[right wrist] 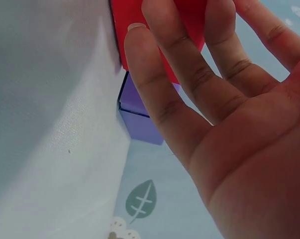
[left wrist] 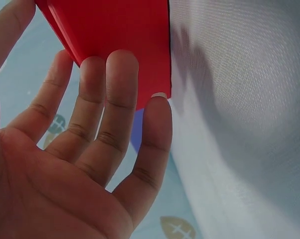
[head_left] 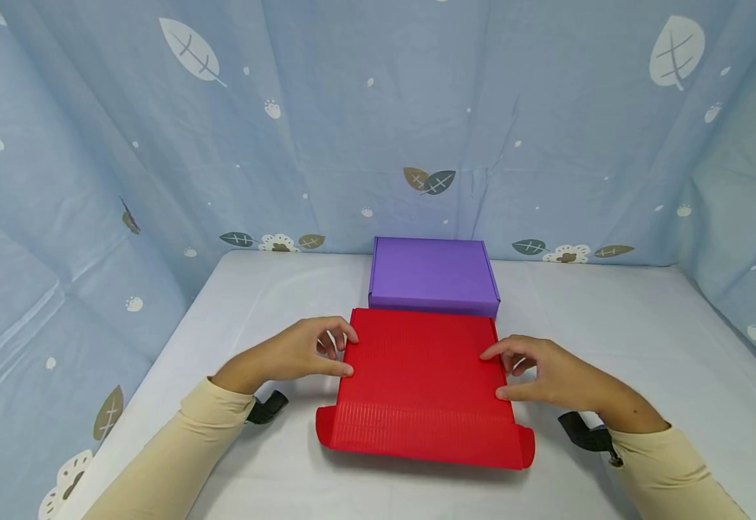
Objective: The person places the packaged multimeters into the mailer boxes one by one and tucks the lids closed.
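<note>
In the head view a red cardboard box (head_left: 419,361) lies on the white table. Its near flap, with a rounded ear at each end, sticks out toward me. My left hand (head_left: 296,350) is at the box's left edge, index finger and thumb tips right at the top edge. In the left wrist view the other fingers of that hand (left wrist: 85,154) lie loosely bent along the red side wall (left wrist: 152,50). Across the box, my right hand (head_left: 540,372) rests index finger and thumb at the right edge. Loosely bent fingers also show in the right wrist view.
A closed purple box (head_left: 432,271) stands right behind the red one, its front partly hidden. A white cloth covers the table (head_left: 274,289). Blue leaf-patterned curtains (head_left: 365,130) hang behind and at both sides. Black straps (head_left: 588,433) show at both wrists.
</note>
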Demonstrator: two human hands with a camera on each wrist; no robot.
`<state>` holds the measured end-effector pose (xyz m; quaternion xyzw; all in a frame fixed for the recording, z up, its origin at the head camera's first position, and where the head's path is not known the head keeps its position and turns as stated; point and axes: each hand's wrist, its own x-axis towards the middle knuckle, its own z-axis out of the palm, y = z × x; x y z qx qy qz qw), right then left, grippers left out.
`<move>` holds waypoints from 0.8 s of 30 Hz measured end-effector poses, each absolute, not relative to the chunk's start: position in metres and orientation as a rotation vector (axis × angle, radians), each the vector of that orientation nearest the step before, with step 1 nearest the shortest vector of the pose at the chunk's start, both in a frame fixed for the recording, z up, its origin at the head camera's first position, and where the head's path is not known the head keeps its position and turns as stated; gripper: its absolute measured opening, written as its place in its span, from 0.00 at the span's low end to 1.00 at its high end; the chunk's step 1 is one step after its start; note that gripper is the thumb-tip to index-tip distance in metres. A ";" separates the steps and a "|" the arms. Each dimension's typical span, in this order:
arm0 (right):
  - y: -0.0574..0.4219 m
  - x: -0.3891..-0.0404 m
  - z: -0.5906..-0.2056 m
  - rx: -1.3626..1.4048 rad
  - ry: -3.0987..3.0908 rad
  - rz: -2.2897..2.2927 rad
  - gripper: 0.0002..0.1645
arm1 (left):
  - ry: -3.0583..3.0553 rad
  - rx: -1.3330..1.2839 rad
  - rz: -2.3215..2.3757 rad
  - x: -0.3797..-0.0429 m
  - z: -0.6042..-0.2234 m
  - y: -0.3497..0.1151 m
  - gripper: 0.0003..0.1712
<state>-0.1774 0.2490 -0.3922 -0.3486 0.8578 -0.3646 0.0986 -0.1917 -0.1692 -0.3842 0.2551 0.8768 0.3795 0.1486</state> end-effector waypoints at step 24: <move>0.246 -0.174 -0.393 -1.047 2.574 -1.028 0.27 | 2.528 0.736 1.063 -0.191 -0.389 -0.167 0.23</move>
